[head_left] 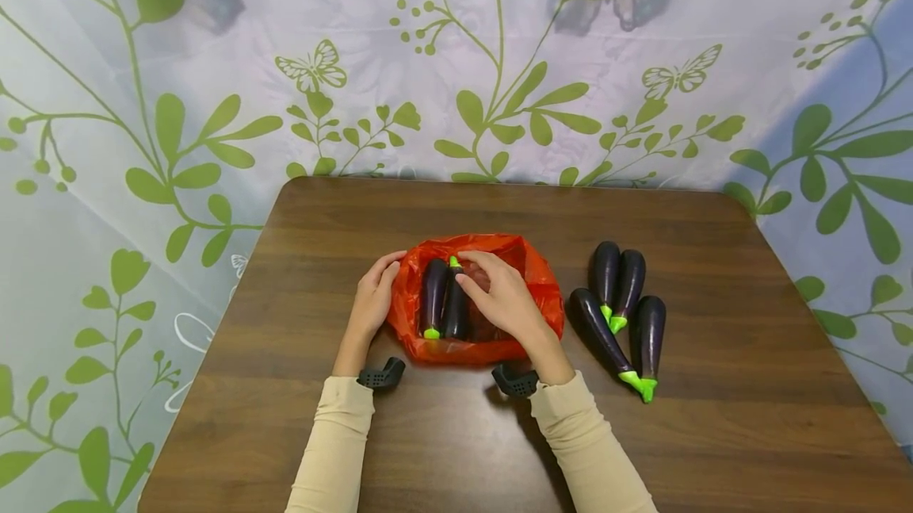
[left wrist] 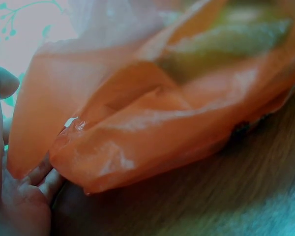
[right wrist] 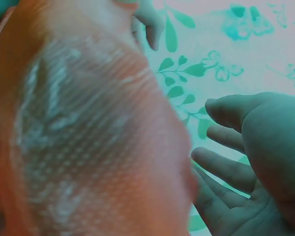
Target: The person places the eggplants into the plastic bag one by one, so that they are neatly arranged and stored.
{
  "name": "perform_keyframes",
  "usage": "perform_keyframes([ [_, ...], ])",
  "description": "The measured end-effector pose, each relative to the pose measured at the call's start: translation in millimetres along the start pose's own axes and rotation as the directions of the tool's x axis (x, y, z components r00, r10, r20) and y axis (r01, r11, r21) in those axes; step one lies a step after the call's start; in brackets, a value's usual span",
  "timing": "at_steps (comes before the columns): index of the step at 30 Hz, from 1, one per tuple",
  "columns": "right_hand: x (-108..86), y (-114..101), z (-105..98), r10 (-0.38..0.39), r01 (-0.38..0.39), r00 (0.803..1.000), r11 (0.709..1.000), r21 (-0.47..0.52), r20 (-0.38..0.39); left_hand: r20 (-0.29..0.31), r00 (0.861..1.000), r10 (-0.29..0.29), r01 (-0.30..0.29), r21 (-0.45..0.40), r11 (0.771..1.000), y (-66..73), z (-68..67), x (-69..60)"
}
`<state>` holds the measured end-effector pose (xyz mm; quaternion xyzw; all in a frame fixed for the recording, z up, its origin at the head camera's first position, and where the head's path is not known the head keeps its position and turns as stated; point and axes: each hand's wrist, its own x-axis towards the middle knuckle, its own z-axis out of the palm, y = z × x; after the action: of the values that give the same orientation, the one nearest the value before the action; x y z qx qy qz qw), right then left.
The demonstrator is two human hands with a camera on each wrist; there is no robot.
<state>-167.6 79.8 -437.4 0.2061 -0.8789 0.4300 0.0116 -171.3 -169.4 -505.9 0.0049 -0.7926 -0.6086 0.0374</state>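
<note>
A red plastic bag [head_left: 456, 350] lies with its mouth wide, in the middle of the table. Inside it, side by side, are two dark eggplants: the left eggplant [head_left: 434, 295] has its green stem end toward me, the right eggplant [head_left: 455, 307] has it away. My left hand [head_left: 374, 291] rests against the bag's left side; in the left wrist view its fingers [left wrist: 46, 183] touch the plastic and the thumb stands apart. Over the bag's right half hovers my right hand [head_left: 508, 299], thumb and fingers spread, holding nothing. The right wrist view shows those fingers [right wrist: 226, 169] loosely extended.
Several more eggplants [head_left: 602, 334] lie in a loose group on the brown wooden table [head_left: 749, 354], right of the bag. A cloth [head_left: 385, 61] with green leaves and butterflies hangs behind the table. Each wrist wears a black camera mount [head_left: 381, 374].
</note>
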Motion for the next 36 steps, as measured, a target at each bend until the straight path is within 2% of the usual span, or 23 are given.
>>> perform_keyframes([
  [7, -3.9, -10.8, -6.3, -0.023, 0.023, 0.999, 1.000, -0.001, -0.023, 0.011, 1.000, -0.006, 0.006, -0.006, 1.000, -0.4, -0.4, -2.5],
  [19, -12.0, -31.5, -26.2, -0.097, 0.089, 0.991, 0.993, -0.078, -0.097, -0.002, 1.000, 0.005, -0.005, 0.008, 1.000, 0.3, -0.3, -1.3],
  [25, -14.0, -36.3, -32.6, -0.124, 0.114, 0.986, 0.989, -0.090, -0.109, 0.005, 1.000, 0.008, -0.008, 0.017, 1.000, 1.8, -0.8, -0.9],
  [36, -20.0, -38.5, -47.1, -0.127, 0.112, 0.982, 0.988, -0.110, -0.142, 0.009, 1.000, 0.009, -0.009, 0.017, 1.000, 1.1, 0.1, -1.2],
])
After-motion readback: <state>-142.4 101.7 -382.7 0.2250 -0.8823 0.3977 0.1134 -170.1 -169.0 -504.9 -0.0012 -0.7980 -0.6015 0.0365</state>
